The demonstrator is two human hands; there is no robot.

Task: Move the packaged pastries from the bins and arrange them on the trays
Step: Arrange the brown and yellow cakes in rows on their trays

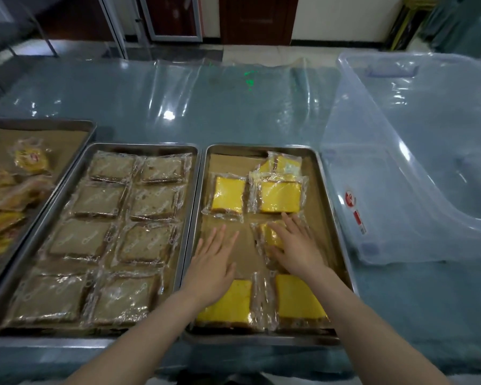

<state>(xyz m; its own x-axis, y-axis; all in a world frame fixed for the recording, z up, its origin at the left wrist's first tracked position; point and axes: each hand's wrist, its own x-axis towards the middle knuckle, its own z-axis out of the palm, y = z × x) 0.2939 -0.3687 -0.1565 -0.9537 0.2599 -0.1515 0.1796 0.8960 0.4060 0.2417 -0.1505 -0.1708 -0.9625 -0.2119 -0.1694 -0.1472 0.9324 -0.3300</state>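
Shiny metal tray [334, 218], glossy plastic wrappers [254, 195]

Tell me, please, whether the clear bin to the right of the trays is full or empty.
Empty, as far as visible: through the walls of the clear bin only the table covering shows, nothing inside.

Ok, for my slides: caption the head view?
Right hand flat on a plastic-wrapped yellow cake slice in the rectangular steel tray, left hand open beside it.
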